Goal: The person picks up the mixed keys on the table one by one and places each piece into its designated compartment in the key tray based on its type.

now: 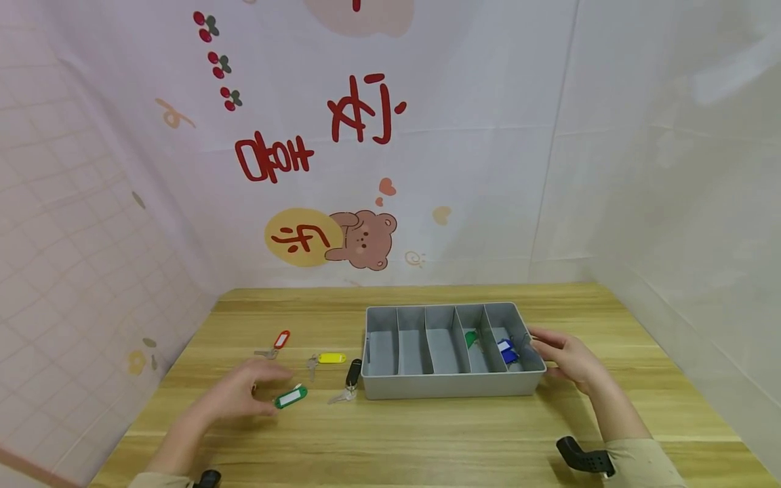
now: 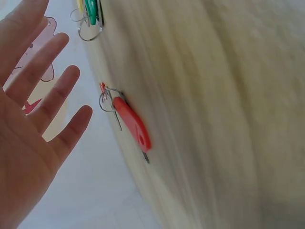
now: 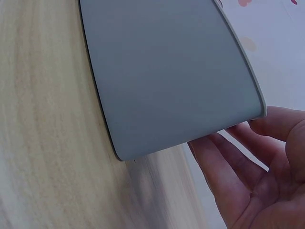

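My left hand (image 1: 244, 390) hovers over the left of the table, fingers spread and apart, holding nothing. Just beyond its fingertips lies a green key tag (image 1: 291, 396). A red key tag (image 1: 282, 340) with a key lies behind this hand, and another red key tag (image 2: 133, 124) shows beside it in the left wrist view. My right hand (image 1: 567, 359) touches the right end of a grey divided box (image 1: 445, 388), its fingers against the outer wall. Blue key tags (image 1: 508, 352) lie in the rightmost compartment; a green key tag (image 1: 470, 338) is in the adjoining one.
A yellow key tag (image 1: 332, 358) and a black key tag (image 1: 354, 373), each with a key, lie left of the box. The black one is close to its wall. A printed cloth (image 1: 476, 169) hangs behind the wooden table (image 1: 390, 440).
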`<state>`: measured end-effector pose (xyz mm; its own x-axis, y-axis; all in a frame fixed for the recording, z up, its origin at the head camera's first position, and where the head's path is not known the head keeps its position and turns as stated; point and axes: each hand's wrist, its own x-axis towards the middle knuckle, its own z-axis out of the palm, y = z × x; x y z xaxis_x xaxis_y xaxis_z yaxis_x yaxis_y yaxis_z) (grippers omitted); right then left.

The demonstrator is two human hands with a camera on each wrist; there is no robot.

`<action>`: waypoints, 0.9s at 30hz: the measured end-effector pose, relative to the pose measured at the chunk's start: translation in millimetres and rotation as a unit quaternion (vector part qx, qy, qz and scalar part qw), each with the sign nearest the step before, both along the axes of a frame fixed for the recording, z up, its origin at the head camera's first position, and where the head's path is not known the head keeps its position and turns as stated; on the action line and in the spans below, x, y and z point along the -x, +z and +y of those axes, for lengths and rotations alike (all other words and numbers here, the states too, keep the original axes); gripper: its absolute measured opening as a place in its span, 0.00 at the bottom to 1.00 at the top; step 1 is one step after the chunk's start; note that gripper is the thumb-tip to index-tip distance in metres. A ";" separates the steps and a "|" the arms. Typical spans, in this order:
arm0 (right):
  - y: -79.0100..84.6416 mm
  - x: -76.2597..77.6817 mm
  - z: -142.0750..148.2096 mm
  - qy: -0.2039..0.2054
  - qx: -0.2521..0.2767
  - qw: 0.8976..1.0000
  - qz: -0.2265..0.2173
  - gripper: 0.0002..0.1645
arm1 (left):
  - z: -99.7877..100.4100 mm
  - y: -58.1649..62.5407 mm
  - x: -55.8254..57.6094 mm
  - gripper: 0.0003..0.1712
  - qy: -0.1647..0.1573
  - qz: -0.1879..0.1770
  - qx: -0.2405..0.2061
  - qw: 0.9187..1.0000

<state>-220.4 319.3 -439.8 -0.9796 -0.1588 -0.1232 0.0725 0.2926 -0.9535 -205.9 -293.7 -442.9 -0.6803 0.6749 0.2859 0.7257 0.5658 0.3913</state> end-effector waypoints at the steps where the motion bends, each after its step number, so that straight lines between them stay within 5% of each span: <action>1: 0.3 0.1 -0.1 0.000 0.001 1.000 0.000 0.35 | -1.1 -0.7 -0.2 0.33 0.000 -0.001 0.000 1.000; 27: 1.0 -0.9 -0.2 -0.002 -0.008 1.000 -0.001 0.35 | -9.3 -14.3 4.4 0.19 0.026 -0.011 0.017 0.999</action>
<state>-219.5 319.1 -438.9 -0.9800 -0.1529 -0.1275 0.0755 0.3073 -0.9486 -210.3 -303.0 -457.2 -0.7207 0.6475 0.2475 0.6863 0.6161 0.3865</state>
